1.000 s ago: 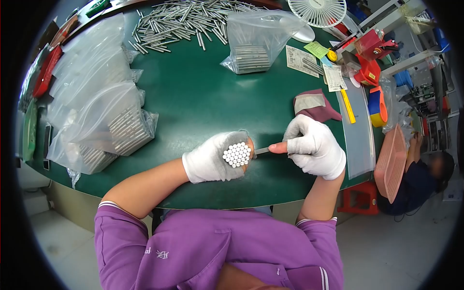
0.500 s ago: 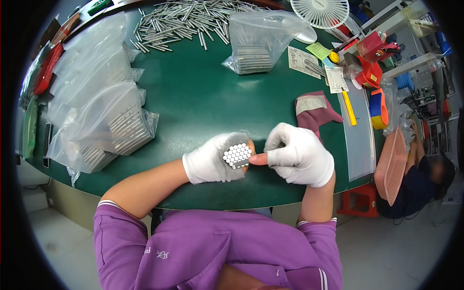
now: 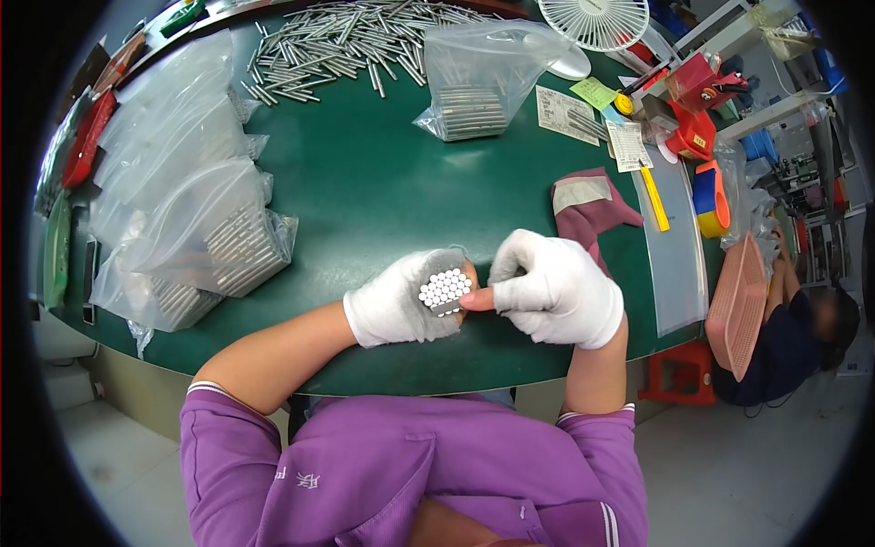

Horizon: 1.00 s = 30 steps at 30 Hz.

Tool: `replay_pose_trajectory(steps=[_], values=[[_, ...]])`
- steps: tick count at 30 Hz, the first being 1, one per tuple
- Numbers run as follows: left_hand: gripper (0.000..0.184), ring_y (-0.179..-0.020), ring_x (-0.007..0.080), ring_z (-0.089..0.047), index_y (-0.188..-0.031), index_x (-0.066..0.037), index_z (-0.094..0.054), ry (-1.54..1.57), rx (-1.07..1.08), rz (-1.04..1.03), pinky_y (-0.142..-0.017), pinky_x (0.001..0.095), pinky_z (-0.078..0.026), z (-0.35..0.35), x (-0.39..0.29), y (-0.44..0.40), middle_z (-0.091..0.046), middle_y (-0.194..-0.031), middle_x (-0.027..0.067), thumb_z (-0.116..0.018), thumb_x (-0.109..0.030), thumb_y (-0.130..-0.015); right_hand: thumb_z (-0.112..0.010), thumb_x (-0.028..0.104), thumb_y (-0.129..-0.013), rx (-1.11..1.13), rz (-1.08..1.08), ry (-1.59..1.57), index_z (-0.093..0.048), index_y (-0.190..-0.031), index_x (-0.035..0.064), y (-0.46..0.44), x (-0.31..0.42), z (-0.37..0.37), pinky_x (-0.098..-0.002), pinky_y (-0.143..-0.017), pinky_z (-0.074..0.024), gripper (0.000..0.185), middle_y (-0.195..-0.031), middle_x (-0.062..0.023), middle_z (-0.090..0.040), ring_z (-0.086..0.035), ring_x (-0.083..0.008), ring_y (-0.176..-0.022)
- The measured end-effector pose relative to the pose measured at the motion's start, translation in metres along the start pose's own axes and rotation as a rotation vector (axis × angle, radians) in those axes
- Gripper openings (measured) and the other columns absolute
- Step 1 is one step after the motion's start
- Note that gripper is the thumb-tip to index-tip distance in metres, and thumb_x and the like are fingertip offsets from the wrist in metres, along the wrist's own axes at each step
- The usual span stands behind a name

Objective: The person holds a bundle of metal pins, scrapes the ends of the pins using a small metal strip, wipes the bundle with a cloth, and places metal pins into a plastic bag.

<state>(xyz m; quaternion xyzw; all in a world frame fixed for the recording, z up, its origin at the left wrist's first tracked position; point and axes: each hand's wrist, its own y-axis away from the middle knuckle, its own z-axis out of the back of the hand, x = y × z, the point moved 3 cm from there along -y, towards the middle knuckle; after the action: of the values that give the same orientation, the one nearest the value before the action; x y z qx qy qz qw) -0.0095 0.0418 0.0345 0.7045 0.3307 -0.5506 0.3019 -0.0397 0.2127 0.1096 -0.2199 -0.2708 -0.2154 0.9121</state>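
My left hand (image 3: 396,301), in a white glove, is wrapped round a bundle of metal rods (image 3: 445,288), whose round ends face up. My right hand (image 3: 556,289), also gloved with bare fingertips showing, pinches a thin flat metal strip (image 3: 447,308). The strip lies across the lower part of the rod ends. Beyond my right hand a maroon cloth (image 3: 592,208) lies on the green table (image 3: 383,191).
Bags of rods (image 3: 232,242) line the left side. Loose rods (image 3: 346,41) are heaped at the back beside another bag of rods (image 3: 469,109). A yellow cutter (image 3: 654,199) and pink basket (image 3: 736,305) are right. A person (image 3: 788,346) sits at far right.
My right hand has moved left toward the bundle, bringing the metal strip from beside it to across the rod ends. My left hand has stayed in place.
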Motion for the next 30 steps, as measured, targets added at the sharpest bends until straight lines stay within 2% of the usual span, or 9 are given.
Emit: replay_pose_trajectory(steps=[2,7,9,12,16,22,24,27,30], values=[[0.031,-0.081,0.0075,-0.053,-0.098,-0.007,-0.054,-0.009,0.002,-0.007,-0.073,0.0238,-0.047,0.000,0.003,-0.001,-0.055,-0.087,-0.0013,-0.068,0.004,-0.072,-0.063,-0.005,-0.061,-0.004,-0.051,0.008,-0.076,-0.095,0.0209,0.011,-0.008,0.009,-0.0264,-0.055,-0.0458,0.045,-0.072,-0.0015,-0.056,-0.057,-0.0167,-0.061],[0.033,-0.082,0.0081,-0.053,-0.099,-0.007,-0.054,0.001,0.004,-0.070,-0.074,0.0237,-0.047,0.000,-0.006,0.001,-0.056,-0.089,-0.0009,-0.067,0.004,-0.071,-0.065,-0.003,-0.061,-0.043,0.061,0.049,-0.076,-0.094,0.0223,-0.006,0.010,-0.010,-0.0275,-0.054,-0.0463,0.043,-0.072,-0.0018,-0.056,-0.058,-0.0183,-0.061],[0.034,-0.083,0.0089,-0.053,-0.100,-0.007,-0.054,-0.135,-0.006,-0.093,-0.075,0.0247,-0.047,0.001,-0.006,0.001,-0.055,-0.089,-0.0005,-0.068,0.004,-0.071,-0.065,-0.003,-0.061,-0.020,0.022,0.029,-0.076,-0.094,0.0225,-0.001,0.004,-0.003,-0.0277,-0.054,-0.0463,0.043,-0.072,-0.0018,-0.056,-0.058,-0.0184,-0.061],[0.036,-0.085,0.0104,-0.054,-0.101,-0.007,-0.054,-0.035,-0.004,0.010,-0.078,0.0265,-0.048,0.000,0.005,0.000,-0.056,-0.090,0.0005,-0.069,0.003,-0.070,-0.065,-0.002,-0.061,-0.004,-0.022,0.018,-0.076,-0.094,0.0227,0.006,-0.006,0.006,-0.0280,-0.053,-0.0463,0.042,-0.072,-0.0014,-0.056,-0.058,-0.0186,-0.060],[0.035,-0.084,0.0109,-0.054,-0.101,-0.006,-0.054,-0.036,-0.044,-0.068,-0.078,0.0266,-0.048,0.000,-0.005,0.002,-0.057,-0.091,0.0010,-0.069,0.004,-0.071,-0.067,-0.001,-0.061,-0.019,0.043,0.051,-0.074,-0.098,0.0264,-0.005,0.007,-0.009,-0.0289,-0.054,-0.0454,0.046,-0.076,-0.0005,-0.057,-0.058,-0.0191,-0.063],[0.032,-0.084,0.0104,-0.056,-0.101,-0.005,-0.054,-0.038,-0.035,-0.041,-0.076,0.0249,-0.048,-0.001,0.004,0.000,-0.059,-0.090,0.0016,-0.068,0.004,-0.073,-0.060,-0.005,-0.059,-0.065,-0.105,0.042,-0.075,-0.095,0.0149,0.018,-0.023,0.020,-0.0285,-0.059,-0.0455,0.044,-0.075,-0.0028,-0.057,-0.058,-0.0185,-0.066],[0.032,-0.084,0.0100,-0.056,-0.100,-0.005,-0.055,-0.014,-0.048,-0.085,-0.076,0.0253,-0.049,-0.001,0.007,-0.001,-0.059,-0.089,0.0015,-0.068,0.003,-0.073,-0.061,-0.004,-0.060,-0.129,-0.072,-0.077,-0.075,-0.095,0.0156,0.016,-0.024,0.020,-0.0279,-0.059,-0.0459,0.043,-0.077,-0.0022,-0.058,-0.058,-0.0178,-0.065],[0.031,-0.084,0.0099,-0.056,-0.100,-0.005,-0.055,-0.015,-0.034,-0.025,-0.075,0.0254,-0.049,-0.001,0.001,0.001,-0.059,-0.090,0.0014,-0.068,0.003,-0.073,-0.063,-0.003,-0.063,-0.061,-0.012,-0.012,-0.074,-0.096,0.0178,0.004,-0.014,0.002,-0.0272,-0.059,-0.0472,0.041,-0.078,-0.0022,-0.058,-0.060,-0.0182,-0.066],[0.033,-0.085,0.0104,-0.057,-0.103,-0.005,-0.056,-0.105,-0.086,-0.027,-0.076,0.0254,-0.049,0.000,0.007,0.001,-0.059,-0.090,0.0016,-0.069,0.003,-0.073,-0.063,-0.004,-0.061,-0.096,0.100,0.049,-0.074,-0.098,0.0199,-0.008,-0.003,-0.011,-0.0292,-0.058,-0.0474,0.045,-0.079,-0.0024,-0.058,-0.060,-0.0195,-0.066]])
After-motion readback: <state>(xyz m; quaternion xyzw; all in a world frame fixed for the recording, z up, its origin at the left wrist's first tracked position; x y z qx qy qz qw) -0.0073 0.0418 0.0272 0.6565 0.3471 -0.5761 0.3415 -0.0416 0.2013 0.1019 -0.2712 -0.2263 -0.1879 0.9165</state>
